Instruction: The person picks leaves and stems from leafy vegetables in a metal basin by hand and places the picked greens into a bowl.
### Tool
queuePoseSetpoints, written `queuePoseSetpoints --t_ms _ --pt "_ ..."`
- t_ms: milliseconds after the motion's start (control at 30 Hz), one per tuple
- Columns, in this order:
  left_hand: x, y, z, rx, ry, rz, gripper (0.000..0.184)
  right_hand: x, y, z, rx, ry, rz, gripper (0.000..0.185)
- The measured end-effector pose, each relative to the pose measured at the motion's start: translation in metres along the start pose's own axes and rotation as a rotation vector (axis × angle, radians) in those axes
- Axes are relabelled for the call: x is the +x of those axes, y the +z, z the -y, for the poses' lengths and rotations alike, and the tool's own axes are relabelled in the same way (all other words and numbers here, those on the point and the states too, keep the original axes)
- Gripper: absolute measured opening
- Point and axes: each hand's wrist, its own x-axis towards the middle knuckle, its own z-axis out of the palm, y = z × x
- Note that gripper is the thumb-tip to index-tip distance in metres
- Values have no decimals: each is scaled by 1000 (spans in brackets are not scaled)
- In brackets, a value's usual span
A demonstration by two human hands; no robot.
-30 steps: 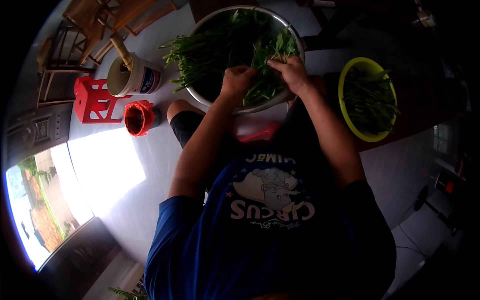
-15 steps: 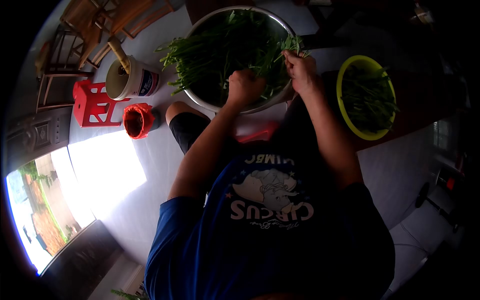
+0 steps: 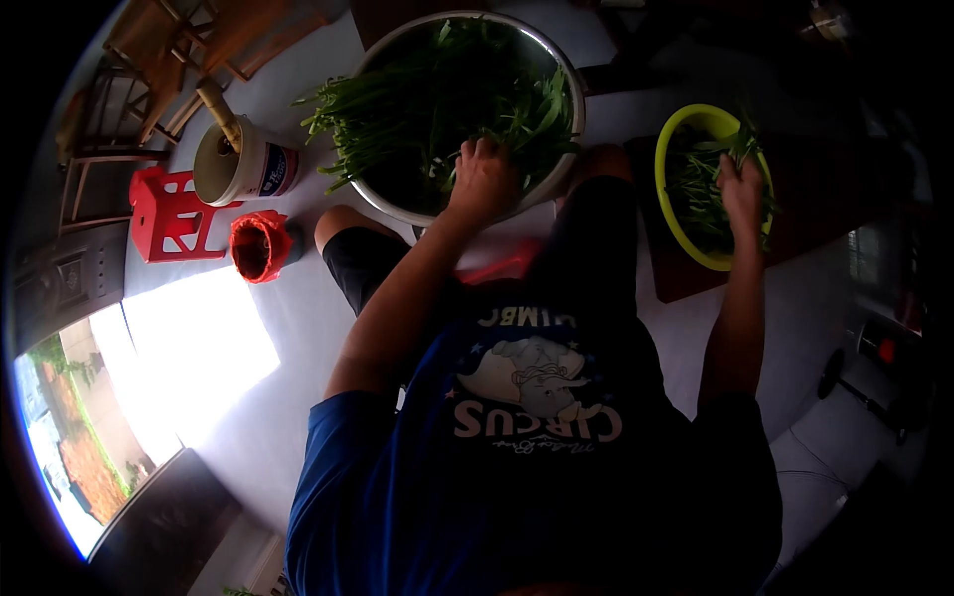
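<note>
A wide metal basin (image 3: 574,81) between my knees holds a heap of leafy greens (image 3: 427,109), probably water spinach, with long stems poking over its left rim. My left hand (image 3: 485,179) is at the basin's near side, fingers curled around some of the greens. Off to the right, my right hand (image 3: 741,194) is above a yellow plastic basket (image 3: 664,179), closed on a small bunch of greens whose leaves stick up past the fingers. More picked greens (image 3: 696,194) lie inside that basket.
On the left stand a white bucket (image 3: 221,179) with a bamboo-like handle in it, a red plastic stool (image 3: 159,214) and a small bin with a red liner (image 3: 260,248). Wooden chairs (image 3: 224,40) are at the upper left. A dark red board (image 3: 686,283) lies under the basket.
My right hand has moved from the basin's right rim to the yellow basket, carrying a bunch of greens. The left hand has stayed in the basin, with its fingers shifted slightly.
</note>
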Motion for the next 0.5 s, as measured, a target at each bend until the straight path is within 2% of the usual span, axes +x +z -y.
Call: queuePoseSetpoints --t_ms 100,233,333,400,467,500 --pt "-5 5 -2 23 2 133 33 -11 -28 -44 -579 -128 -19 27" --pt "-4 3 -8 -3 -34 156 34 -24 -36 -66 -882 165 135 27" --pt "2 -12 -1 -150 25 -44 30 -31 -33 -77 -792 127 80 29" --pt "6 -24 14 -229 60 -310 15 -33 -33 -75 -814 157 81 30" --pt "6 -37 37 -376 -161 -340 16 -38 -38 -63 -804 124 39 32" --pt "3 -41 53 -227 -241 -288 16 -44 -38 -53 -784 74 2 32"
